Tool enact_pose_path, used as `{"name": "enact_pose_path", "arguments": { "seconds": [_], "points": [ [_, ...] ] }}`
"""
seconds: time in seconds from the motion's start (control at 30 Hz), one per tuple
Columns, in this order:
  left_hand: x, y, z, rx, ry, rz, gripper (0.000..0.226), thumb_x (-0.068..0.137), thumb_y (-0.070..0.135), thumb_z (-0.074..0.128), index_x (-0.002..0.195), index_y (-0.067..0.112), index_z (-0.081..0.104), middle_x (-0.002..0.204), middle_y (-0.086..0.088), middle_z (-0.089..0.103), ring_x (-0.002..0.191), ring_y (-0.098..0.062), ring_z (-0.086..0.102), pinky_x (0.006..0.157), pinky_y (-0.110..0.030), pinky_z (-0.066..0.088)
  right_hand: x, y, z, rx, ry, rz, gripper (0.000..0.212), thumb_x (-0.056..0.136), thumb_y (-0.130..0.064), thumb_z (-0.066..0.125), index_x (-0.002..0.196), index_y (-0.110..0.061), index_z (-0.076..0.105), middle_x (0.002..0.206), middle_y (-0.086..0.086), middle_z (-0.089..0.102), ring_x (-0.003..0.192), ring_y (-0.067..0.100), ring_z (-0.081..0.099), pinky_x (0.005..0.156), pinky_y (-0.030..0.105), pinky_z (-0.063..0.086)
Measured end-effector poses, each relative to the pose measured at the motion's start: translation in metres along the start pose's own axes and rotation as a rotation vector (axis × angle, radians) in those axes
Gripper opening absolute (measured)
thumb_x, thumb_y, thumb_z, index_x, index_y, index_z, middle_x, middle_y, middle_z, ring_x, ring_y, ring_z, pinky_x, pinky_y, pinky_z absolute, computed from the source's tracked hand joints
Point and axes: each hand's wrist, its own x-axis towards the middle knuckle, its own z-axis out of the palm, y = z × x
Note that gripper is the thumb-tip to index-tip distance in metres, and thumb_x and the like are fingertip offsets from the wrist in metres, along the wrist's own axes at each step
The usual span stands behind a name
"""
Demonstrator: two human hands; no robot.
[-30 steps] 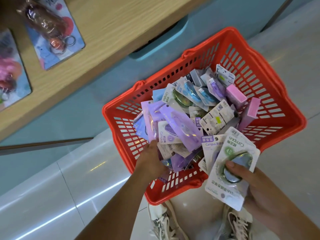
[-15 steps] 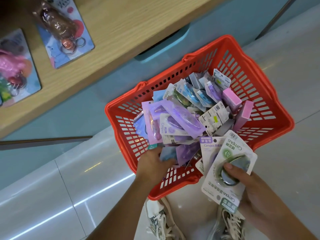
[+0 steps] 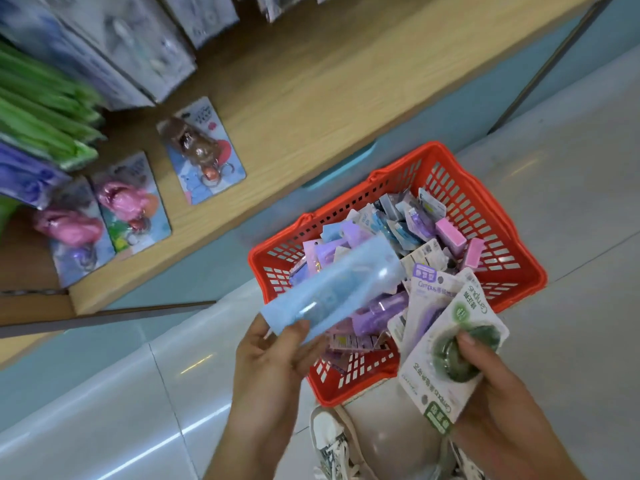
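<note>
Stationery packets [image 3: 415,223] in purple, blue and pink lie heaped in a red basket [image 3: 498,244] that stands on the pale tiled floor [image 3: 571,150], just beside a wooden shelf [image 3: 311,81]. The left hand [image 3: 273,358] pinches a long light-blue packet [image 3: 332,289] at its near end, with the thumb on top and the fingers beneath. This packet is held above the heap. Its long axis runs from the hand at lower left up toward the right, so its far end points over the basket's middle. Blur hides its print. The right hand [image 3: 498,393] grips a white-and-green Campus packet [image 3: 446,372] over the basket's near right corner, with the thumb pressed on the round green blister. That packet's long axis leans up to the right, header end away from the person. A purple-labelled Campus packet [image 3: 427,299] fans out behind it. Keychain cards [image 3: 204,150] lie flat on the shelf.
</note>
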Motion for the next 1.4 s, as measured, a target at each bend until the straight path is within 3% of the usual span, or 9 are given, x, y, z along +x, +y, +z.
{"name": "enact_pose_path", "arguments": {
  "seconds": [0.17,0.27,0.33,0.47,0.57,0.77,0.9,1.13,1.4],
  "points": [
    [-0.071,0.044,0.043,0.134,-0.041,0.111,0.048,0.065,-0.007,0.08,0.1,0.021,0.063,0.094,-0.02,0.074,0.068,-0.021,0.069,0.059,-0.028,0.058,-0.025,0.004,0.088,-0.292,0.162,-0.164,0.043,0.108,-0.017,0.031,0.15,-0.008,0.028,0.153,0.018,0.037,0.143,0.033,0.033,0.116,0.053,0.018],
    [-0.116,0.094,0.066,0.124,-0.16,0.164,0.064,0.074,-0.024,0.064,0.123,0.016,0.058,0.113,-0.011,0.072,0.093,-0.021,0.072,0.074,-0.033,0.061,-0.045,-0.004,0.151,-0.271,0.016,-0.085,0.074,0.055,-0.019,0.096,0.123,-0.012,0.067,0.124,0.019,0.066,0.112,0.034,0.065,0.087,0.052,0.054],
    [-0.15,0.133,0.077,0.199,-0.306,0.174,0.056,0.076,-0.017,0.065,0.122,0.015,0.062,0.118,-0.004,0.071,0.095,-0.007,0.071,0.068,-0.021,0.058,-0.068,-0.015,0.2,-0.301,-0.009,-0.143,0.093,0.036,-0.021,0.101,0.122,-0.011,0.067,0.119,0.021,0.068,0.106,0.036,0.068,0.08,0.052,0.057],
    [-0.216,0.206,0.083,0.51,-0.436,0.408,0.054,0.075,-0.001,0.069,0.115,0.036,0.07,0.115,0.03,0.065,0.115,0.004,0.058,0.086,-0.016,0.051,-0.117,-0.031,0.296,-0.451,-0.033,-0.211,0.083,0.036,-0.025,0.1,0.112,-0.008,0.071,0.114,0.022,0.07,0.101,0.034,0.07,0.072,0.045,0.059],
    [-0.275,0.266,0.091,0.51,-0.277,0.673,0.048,0.086,-0.002,0.066,0.104,0.042,0.071,0.11,0.023,0.064,0.106,0.008,0.058,0.077,-0.008,0.047,-0.159,-0.038,0.362,-0.519,-0.037,-0.287,0.079,0.034,-0.024,0.099,0.107,-0.012,0.074,0.11,0.016,0.073,0.096,0.029,0.072,0.067,0.039,0.06],
    [-0.396,0.364,0.144,0.689,-0.244,0.916,0.032,0.072,0.057,0.069,0.102,0.046,0.065,0.11,0.031,0.057,0.102,0.018,0.052,0.076,-0.003,0.041,-0.243,-0.031,0.483,-0.732,-0.162,-0.436,0.051,0.066,-0.009,0.08,0.116,-0.01,0.067,0.104,0.018,0.074,0.089,0.032,0.073,0.065,0.038,0.058],
    [-0.454,0.399,0.164,0.448,-0.202,0.875,0.019,0.071,0.023,0.083,0.085,0.028,0.071,0.08,0.011,0.074,0.068,-0.005,0.068,0.056,-0.018,0.048,-0.289,-0.033,0.542,-0.748,-0.161,-0.557,0.066,0.058,-0.041,0.075,0.119,-0.016,0.065,0.104,0.012,0.075,0.094,0.032,0.072,0.082,0.048,0.057],
    [-0.526,0.44,0.186,0.326,-0.309,0.898,0.032,0.075,0.038,0.066,0.088,0.01,0.071,0.081,-0.003,0.075,0.076,-0.016,0.071,0.065,-0.027,0.054,-0.35,-0.046,0.6,-0.784,-0.341,-0.614,0.064,0.074,-0.054,0.055,0.13,-0.023,0.058,0.113,0.008,0.073,0.102,0.03,0.07,0.09,0.053,0.055],
    [-0.561,0.477,0.18,0.191,-0.376,0.811,0.035,0.075,0.038,0.064,0.094,0.01,0.075,0.097,-0.016,0.075,0.092,-0.036,0.07,0.084,-0.047,0.051,-0.37,-0.049,0.637,-0.95,-0.508,-0.666,0.097,0.047,-0.071,0.083,0.132,-0.035,0.052,0.125,0.001,0.068,0.115,0.027,0.065,0.101,0.055,0.047]
  ]
}}
